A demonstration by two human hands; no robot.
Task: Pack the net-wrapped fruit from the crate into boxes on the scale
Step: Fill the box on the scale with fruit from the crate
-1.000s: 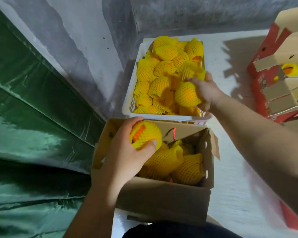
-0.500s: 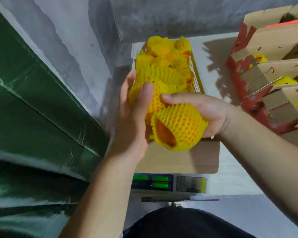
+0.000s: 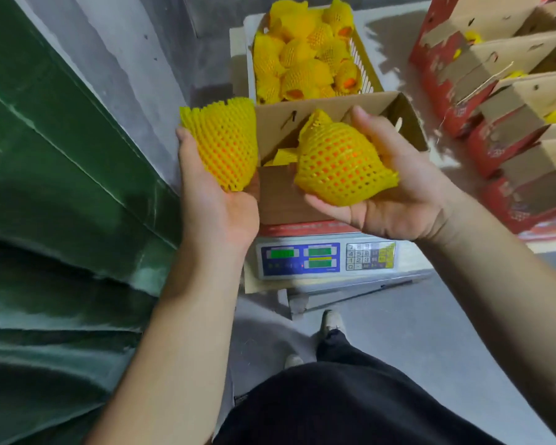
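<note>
Net-wrapped fruit point(image 3: 339, 162) (one per hand)

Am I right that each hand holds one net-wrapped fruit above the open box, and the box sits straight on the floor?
Not quite. The head view shows the left hand and right hand each holding one net-wrapped fruit, but the box sits on the scale, not on the floor.
</note>
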